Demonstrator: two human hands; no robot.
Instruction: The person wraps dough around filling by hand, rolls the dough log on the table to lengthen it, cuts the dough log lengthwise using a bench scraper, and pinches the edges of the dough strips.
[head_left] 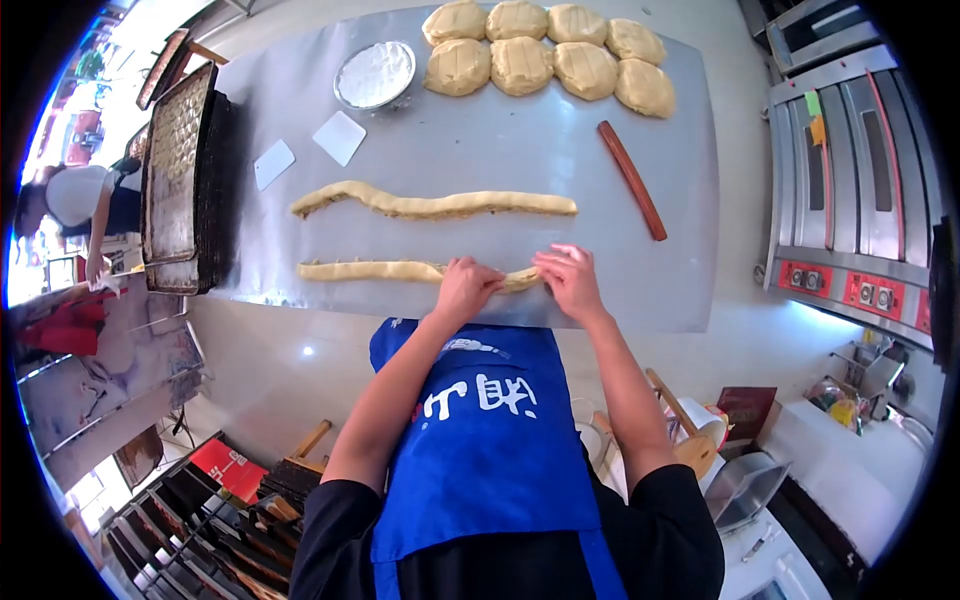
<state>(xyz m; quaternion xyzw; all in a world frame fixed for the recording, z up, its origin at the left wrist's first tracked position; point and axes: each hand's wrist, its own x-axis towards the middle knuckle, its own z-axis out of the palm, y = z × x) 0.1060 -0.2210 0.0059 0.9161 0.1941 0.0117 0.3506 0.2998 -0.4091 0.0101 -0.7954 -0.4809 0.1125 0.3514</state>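
A long dough strip (370, 270) with darker filling along it lies near the table's front edge. My left hand (468, 288) pinches this strip right of its middle, fingers closed on its edge. At the strip's right end, my right hand (568, 280) has its thumb and fingertips closed on the dough, other fingers bent above. A second filled strip (430, 207), slightly wavy, lies behind and parallel to the first, touched by neither hand.
On the metal table (500, 150) are several dough pieces (520, 65), a bowl of white powder (374, 75), two white scrapers (340, 137) and a brown rolling pin (632, 182). Stacked dark trays (180, 180) stand left, near another person (85, 195). An oven (850, 190) is right.
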